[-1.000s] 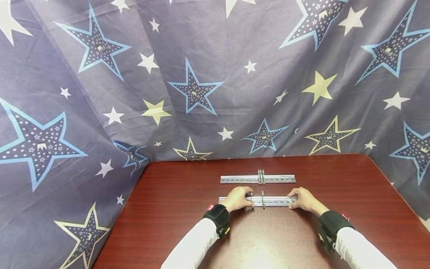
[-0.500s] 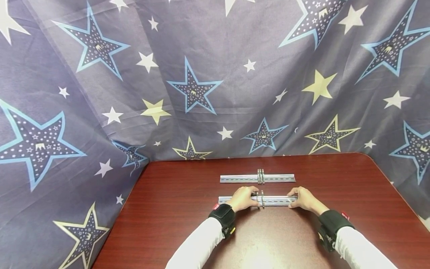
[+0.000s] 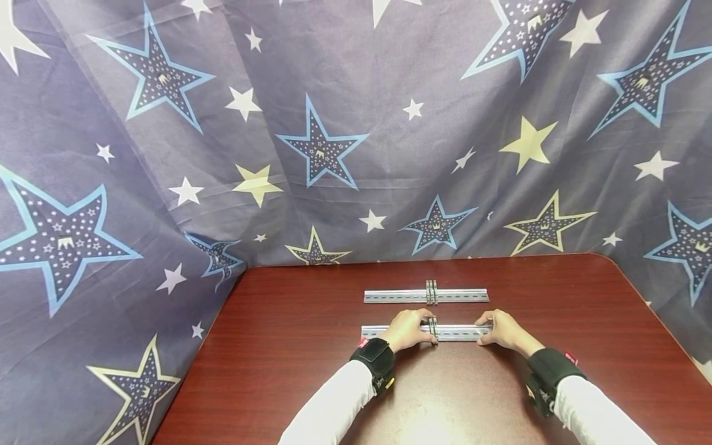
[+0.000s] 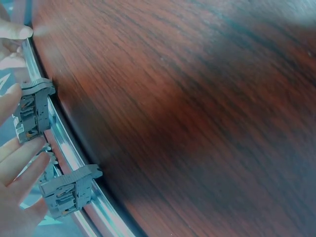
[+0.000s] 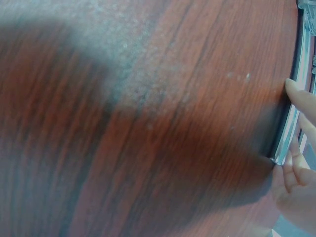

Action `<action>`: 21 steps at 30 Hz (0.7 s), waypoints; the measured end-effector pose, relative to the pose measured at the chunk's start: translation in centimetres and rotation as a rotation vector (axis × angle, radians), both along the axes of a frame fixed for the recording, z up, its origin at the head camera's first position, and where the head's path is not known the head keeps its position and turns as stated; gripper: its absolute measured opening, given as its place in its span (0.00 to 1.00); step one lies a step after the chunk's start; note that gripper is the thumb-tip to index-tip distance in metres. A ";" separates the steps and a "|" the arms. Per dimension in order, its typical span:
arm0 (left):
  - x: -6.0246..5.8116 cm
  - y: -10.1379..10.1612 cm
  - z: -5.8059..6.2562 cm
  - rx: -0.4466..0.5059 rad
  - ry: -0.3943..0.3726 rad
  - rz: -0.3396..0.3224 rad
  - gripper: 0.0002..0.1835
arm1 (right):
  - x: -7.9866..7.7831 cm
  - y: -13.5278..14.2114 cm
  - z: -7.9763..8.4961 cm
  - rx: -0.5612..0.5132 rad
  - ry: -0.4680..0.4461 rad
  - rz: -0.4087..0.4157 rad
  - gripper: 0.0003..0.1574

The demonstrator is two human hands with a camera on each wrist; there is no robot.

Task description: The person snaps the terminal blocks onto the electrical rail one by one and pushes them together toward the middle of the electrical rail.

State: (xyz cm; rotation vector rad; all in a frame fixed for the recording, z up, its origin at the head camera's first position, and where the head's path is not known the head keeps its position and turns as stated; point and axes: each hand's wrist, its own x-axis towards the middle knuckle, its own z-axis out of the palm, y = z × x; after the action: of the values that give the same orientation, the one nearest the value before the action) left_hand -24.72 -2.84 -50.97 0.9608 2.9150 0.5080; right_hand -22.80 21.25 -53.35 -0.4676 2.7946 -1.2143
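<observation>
My left hand (image 3: pixel 406 330) pinches a slim grey DIN-rail terminal block (image 4: pixel 32 113) between thumb and fingers, on the nearer metal DIN rail (image 3: pixel 458 333). In the head view this block lies close against another terminal block (image 3: pixel 434 330); whether they touch cannot be told. Nearer the palm, a separate grey terminal block (image 4: pixel 69 192) sits on the same rail in the left wrist view, hidden under the hand from the head camera. At the rail's right end, my right hand (image 3: pixel 503 330) grips it with thumb and fingers across its two edges.
Behind lies a second DIN rail (image 3: pixel 395 296), parallel to the first, with several terminal blocks (image 3: pixel 431 292) grouped near its middle. Both rails rest on a reddish-brown wooden table (image 3: pixel 300 358). A star-patterned cloth (image 3: pixel 356 123) hangs along the table's back edge.
My left hand has slid to the right along the nearer rail, bringing its terminal block up beside the other one. The right hand keeps its grip at the rail's end.
</observation>
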 end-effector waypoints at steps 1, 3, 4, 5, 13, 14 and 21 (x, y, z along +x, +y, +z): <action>0.0 0.0 0.0 -0.002 0.003 -0.001 0.27 | 0.0 0.0 0.0 -0.006 -0.007 -0.004 0.20; 0.1 0.1 0.0 -0.008 0.009 -0.001 0.27 | 0.0 0.0 0.0 -0.007 -0.005 -0.002 0.20; 0.1 0.1 -0.1 -0.012 0.013 0.000 0.27 | 0.0 -0.1 -0.1 -0.008 -0.005 -0.005 0.19; 0.1 0.1 -0.1 -0.017 0.017 0.001 0.27 | 0.0 -0.1 -0.1 -0.008 -0.001 0.000 0.19; 0.1 0.0 0.0 -0.026 0.018 -0.002 0.29 | 0.0 0.0 -0.1 0.010 0.014 0.006 0.19; 0.1 -0.1 0.1 -0.027 0.017 -0.004 0.30 | 0.0 0.0 0.0 0.010 0.019 0.007 0.19; -0.3 -1.2 1.5 -0.002 -0.041 -0.003 0.29 | 0.1 0.0 0.1 0.029 0.015 -0.015 0.20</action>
State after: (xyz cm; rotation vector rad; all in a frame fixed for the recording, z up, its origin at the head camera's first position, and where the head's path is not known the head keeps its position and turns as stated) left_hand -25.04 -4.06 -49.51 0.9428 2.8765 0.5183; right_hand -22.65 21.26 -53.27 -0.4573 2.8297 -1.1756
